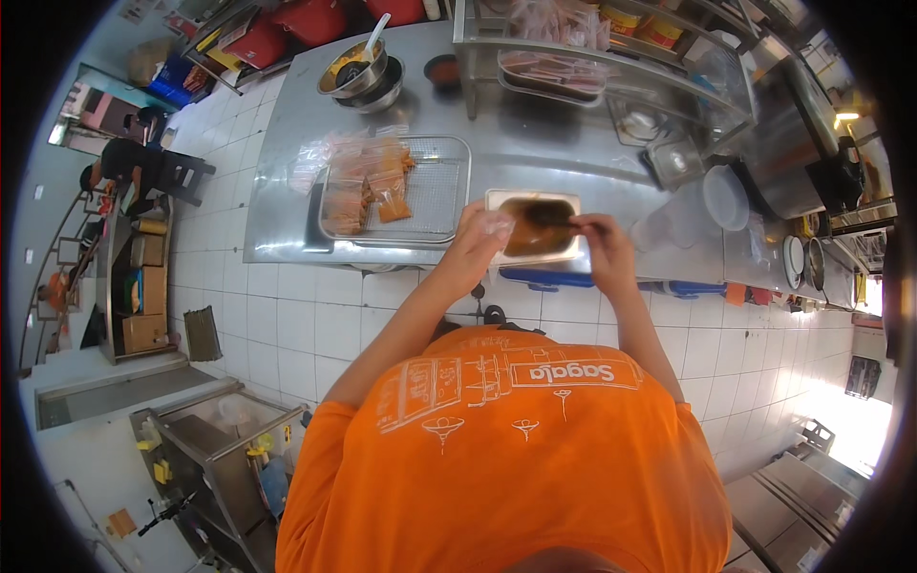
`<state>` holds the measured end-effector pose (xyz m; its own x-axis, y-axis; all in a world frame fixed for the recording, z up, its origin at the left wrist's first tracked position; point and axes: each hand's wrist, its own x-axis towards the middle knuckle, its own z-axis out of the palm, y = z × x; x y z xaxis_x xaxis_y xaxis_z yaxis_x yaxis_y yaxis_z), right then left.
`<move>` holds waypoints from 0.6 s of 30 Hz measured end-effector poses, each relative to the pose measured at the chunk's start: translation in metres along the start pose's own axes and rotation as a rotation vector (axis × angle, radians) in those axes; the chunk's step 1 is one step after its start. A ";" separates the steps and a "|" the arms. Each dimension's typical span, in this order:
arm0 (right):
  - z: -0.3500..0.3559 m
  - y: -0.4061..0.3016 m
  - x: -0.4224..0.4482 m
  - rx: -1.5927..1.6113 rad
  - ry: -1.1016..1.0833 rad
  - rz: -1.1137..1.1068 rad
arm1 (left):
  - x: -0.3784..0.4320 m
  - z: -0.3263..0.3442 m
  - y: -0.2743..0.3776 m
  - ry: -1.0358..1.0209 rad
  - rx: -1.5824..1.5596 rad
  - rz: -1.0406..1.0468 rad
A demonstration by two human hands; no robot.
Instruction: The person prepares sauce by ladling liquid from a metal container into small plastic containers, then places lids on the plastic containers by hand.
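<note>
My left hand (480, 243) holds a small clear plastic bag (499, 228) at the left rim of a rectangular metal pan (534, 193). Brown-orange sauce (523, 240) lies in the pan. The fingers of my right hand (602, 240) grip the handle of a dark utensil (555, 220) whose head, blurred, is over or in the sauce; its exact kind cannot be told. To the left, filled plastic bags with orange-brown contents (390, 195) lie on a wire rack in a metal tray (469, 168). Flat, seemingly unfilled bags (308, 166) overlap the tray's left edge.
Stacked metal bowls (365, 79) with a white-handled utensil and a dark bowl (443, 71) stand farther back on the steel table (286, 107). A metal shelf (609, 54) rises behind the pan. Translucent containers (723, 197) stand to the right. Several people are at the far left.
</note>
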<state>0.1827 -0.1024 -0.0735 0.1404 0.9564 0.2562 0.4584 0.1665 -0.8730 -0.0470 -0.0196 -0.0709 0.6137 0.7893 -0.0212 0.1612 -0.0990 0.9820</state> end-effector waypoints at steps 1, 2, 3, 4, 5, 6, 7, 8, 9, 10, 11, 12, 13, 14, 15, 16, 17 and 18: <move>0.001 0.012 -0.003 0.205 0.133 0.067 | 0.000 0.000 0.005 -0.013 -0.033 -0.023; 0.001 0.022 -0.005 0.411 0.265 0.135 | 0.001 0.001 0.005 -0.012 -0.032 -0.022; 0.001 0.028 -0.008 0.413 0.262 0.135 | 0.001 0.000 0.004 -0.015 -0.008 -0.001; 0.000 0.034 -0.012 0.536 0.341 0.220 | 0.001 0.000 0.004 -0.018 0.015 0.020; 0.000 0.040 -0.014 0.658 0.418 0.307 | 0.001 0.000 0.003 -0.015 0.017 0.019; 0.001 0.048 -0.017 0.659 0.419 0.308 | 0.001 0.001 0.001 -0.019 0.037 0.039; 0.002 0.055 -0.019 0.727 0.477 0.374 | 0.000 0.002 0.001 -0.022 0.057 0.060; 0.003 0.062 -0.021 0.794 0.534 0.441 | 0.000 0.002 0.001 -0.023 0.058 0.059; 0.004 0.063 -0.020 0.795 0.534 0.442 | 0.001 0.002 0.000 -0.035 0.079 0.066; 0.005 0.064 -0.019 0.874 0.551 0.513 | 0.001 0.002 0.000 -0.046 0.099 0.073; 0.006 0.064 -0.019 0.954 0.567 0.584 | 0.000 0.003 -0.002 -0.047 0.100 0.072; 0.007 0.066 -0.018 0.955 0.567 0.584 | 0.000 0.004 -0.002 -0.048 0.063 0.067; 0.009 0.067 -0.017 0.991 0.552 0.626 | -0.001 0.005 -0.002 -0.048 0.027 0.062; 0.010 0.069 -0.017 1.027 0.536 0.668 | -0.003 0.005 -0.001 -0.048 0.028 0.062; 0.011 0.070 -0.016 1.028 0.534 0.667 | -0.004 0.005 0.006 -0.049 -0.012 0.024; 0.012 0.072 -0.016 1.051 0.540 0.702 | -0.005 0.006 0.010 -0.051 -0.051 -0.015; 0.013 0.072 -0.015 1.073 0.546 0.736 | -0.005 0.005 0.008 -0.050 -0.051 -0.014; 0.012 0.071 -0.014 1.074 0.542 0.733 | -0.005 0.003 0.004 -0.027 -0.006 -0.022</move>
<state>0.2028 -0.1013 -0.1444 0.4804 0.7355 -0.4776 -0.7142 0.0120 -0.6999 -0.0474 -0.0258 -0.0675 0.6308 0.7744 -0.0481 0.1708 -0.0781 0.9822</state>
